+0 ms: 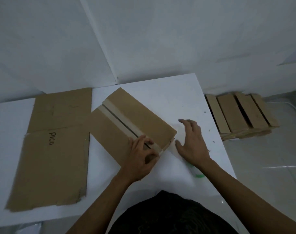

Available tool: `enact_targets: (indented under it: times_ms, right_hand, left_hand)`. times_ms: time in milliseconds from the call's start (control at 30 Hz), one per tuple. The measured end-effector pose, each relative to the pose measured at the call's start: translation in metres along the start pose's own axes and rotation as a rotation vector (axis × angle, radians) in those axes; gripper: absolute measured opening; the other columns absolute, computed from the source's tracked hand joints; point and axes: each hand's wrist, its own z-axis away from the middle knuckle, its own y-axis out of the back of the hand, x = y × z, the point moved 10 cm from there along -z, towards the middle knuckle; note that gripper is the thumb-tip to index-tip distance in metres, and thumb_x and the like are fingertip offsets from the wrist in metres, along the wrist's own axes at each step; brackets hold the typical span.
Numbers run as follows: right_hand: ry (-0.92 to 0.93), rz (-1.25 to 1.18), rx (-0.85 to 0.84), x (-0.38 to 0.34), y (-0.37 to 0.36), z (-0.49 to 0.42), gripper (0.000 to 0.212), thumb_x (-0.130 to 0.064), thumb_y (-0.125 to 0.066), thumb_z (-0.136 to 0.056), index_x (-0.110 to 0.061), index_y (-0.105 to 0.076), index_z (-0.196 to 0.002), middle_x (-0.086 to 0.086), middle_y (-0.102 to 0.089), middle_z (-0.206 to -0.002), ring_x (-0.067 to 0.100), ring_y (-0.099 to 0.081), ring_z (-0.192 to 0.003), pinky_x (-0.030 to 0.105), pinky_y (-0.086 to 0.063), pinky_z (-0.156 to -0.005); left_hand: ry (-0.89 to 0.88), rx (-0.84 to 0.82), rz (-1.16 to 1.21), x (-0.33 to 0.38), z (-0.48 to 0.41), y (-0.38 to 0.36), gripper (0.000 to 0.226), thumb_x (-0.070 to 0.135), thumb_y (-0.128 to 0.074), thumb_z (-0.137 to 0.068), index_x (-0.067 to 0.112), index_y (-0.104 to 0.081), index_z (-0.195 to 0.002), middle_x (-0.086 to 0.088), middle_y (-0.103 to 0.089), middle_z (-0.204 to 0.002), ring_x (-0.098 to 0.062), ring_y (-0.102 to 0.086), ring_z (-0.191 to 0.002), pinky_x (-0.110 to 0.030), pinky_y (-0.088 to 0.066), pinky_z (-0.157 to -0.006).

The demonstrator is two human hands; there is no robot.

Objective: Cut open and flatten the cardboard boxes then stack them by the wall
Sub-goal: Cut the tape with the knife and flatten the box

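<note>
Mid-task view from above. Centre of the desk (169, 92): box (127, 122) set askew, not yet flattened, with a dark line down the tape (117, 118) on its top seam, judged to be a cut already made. Near end of the box: left hand (140, 156) curled over the edge, fingertips and thumb grasping at the tape's end. Just beside the box's near right corner: right hand (192, 142) released, fingers spread, palm down on the desk. Along the left edge of the desk: flattened sheet (56, 149) marked "pico", touching the box's left corner or just beside it; cannot tell which. On the floor by the wall, off the desk's right edge: pile of flattened boxes (241, 115). Under the right forearm: green item (197, 174), too blurred to name. Judged done: several boxes flattened, most of them stacked. Judged left: opening and flattening this box, then moving it and the sheet to the pile.
</note>
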Motion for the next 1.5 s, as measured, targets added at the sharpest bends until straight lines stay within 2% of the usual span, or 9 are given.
enact_targets:
  times_ms: [167,367,700,900,1000,1133,1267,1333,1500]
  right_hand:
    - [0.449,0.276,-0.349,-0.071,-0.062,0.003,0.076,-0.052,-0.064,-0.087,-0.040,-0.028,-0.153,-0.006,-0.004,-0.168,0.025,0.000,-0.154,0.043,-0.010,-0.122]
    - [0.471,0.450,-0.520,-0.058,-0.081,0.003,0.094,-0.080,-0.047,-0.077,-0.040,-0.018,-0.156,-0.005,0.003,-0.168,0.018,0.004,-0.154,0.039,-0.015,-0.121]
    - [0.499,0.469,-0.410,-0.080,-0.067,-0.005,0.066,-0.049,-0.046,-0.102,-0.032,-0.017,-0.159,-0.001,-0.020,-0.166,0.023,-0.036,-0.144,0.038,-0.051,-0.097]
    - [-0.062,-0.192,-0.104,-0.053,-0.050,-0.015,0.021,-0.020,-0.048,-0.101,-0.007,-0.064,-0.104,0.001,-0.066,-0.074,0.018,-0.061,-0.059,0.032,-0.052,-0.055]
    - [-0.437,-0.678,0.029,-0.019,-0.061,-0.002,0.026,-0.018,-0.048,-0.102,0.003,-0.061,-0.112,0.020,-0.069,-0.096,0.035,-0.071,-0.081,0.047,-0.063,-0.068]
    - [-0.682,-0.958,0.215,-0.001,-0.064,0.013,0.047,-0.010,-0.057,-0.095,-0.017,-0.041,-0.139,0.014,-0.062,-0.120,0.034,-0.071,-0.094,0.044,-0.062,-0.071]
    - [-0.818,-0.832,0.146,-0.001,-0.079,0.017,0.069,-0.020,-0.064,-0.095,-0.025,-0.021,-0.150,0.016,-0.054,-0.123,0.032,-0.070,-0.086,0.040,-0.059,-0.065]
    - [-0.875,-0.813,0.096,-0.004,-0.088,0.021,0.069,-0.027,-0.066,-0.095,-0.024,-0.023,-0.149,0.018,-0.055,-0.126,0.033,-0.070,-0.083,0.039,-0.059,-0.062]
    - [-0.975,-0.842,0.095,-0.011,-0.091,0.037,0.076,-0.037,-0.068,-0.094,-0.020,-0.022,-0.151,0.021,-0.056,-0.122,0.032,-0.069,-0.081,0.040,-0.058,-0.058]
  left_hand:
    - [-0.009,0.066,0.110,0.004,0.011,0.015,0.020,0.049,-0.063,-0.091,0.032,-0.071,-0.086,0.012,-0.054,-0.128,-0.007,-0.038,-0.134,-0.055,-0.022,-0.113]
    - [-0.055,0.009,-0.062,-0.006,0.036,0.013,0.039,0.046,-0.064,-0.084,0.027,-0.053,-0.117,0.007,-0.050,-0.127,-0.015,-0.048,-0.122,-0.054,-0.025,-0.113]
    - [0.185,0.142,0.020,-0.046,0.065,0.033,0.052,0.035,-0.042,-0.096,0.031,-0.031,-0.147,0.000,-0.016,-0.163,-0.017,0.005,-0.153,-0.054,0.001,-0.120]
    - [0.648,0.467,0.537,-0.111,0.118,0.070,0.051,0.020,-0.051,-0.102,0.020,-0.037,-0.150,0.004,-0.044,-0.148,0.014,-0.043,-0.126,-0.015,-0.039,-0.106]
    - [0.949,0.620,0.822,-0.154,0.156,0.062,0.099,0.087,-0.041,-0.079,-0.005,-0.066,-0.103,-0.003,-0.067,-0.086,0.000,-0.061,-0.064,-0.013,-0.049,-0.059]
    - [1.055,0.936,1.320,-0.184,0.180,0.060,0.066,0.033,-0.071,-0.091,0.015,-0.044,-0.147,-0.003,-0.056,-0.137,-0.026,-0.065,-0.110,-0.039,-0.062,-0.072]
    - [1.099,1.179,0.953,-0.190,0.200,0.110,0.055,0.012,-0.078,-0.084,0.004,-0.051,-0.131,-0.005,-0.058,-0.126,-0.019,-0.060,-0.099,-0.010,-0.052,-0.063]
    - [1.145,1.208,0.691,-0.195,0.210,0.130,0.066,0.009,-0.082,-0.077,0.003,-0.045,-0.131,-0.012,-0.051,-0.130,-0.028,-0.057,-0.107,-0.023,-0.052,-0.085]
    - [0.686,0.573,-0.081,-0.205,0.143,0.150,0.069,0.003,-0.060,-0.078,0.012,-0.046,-0.145,-0.018,-0.036,-0.153,-0.039,-0.033,-0.140,-0.056,-0.029,-0.114]
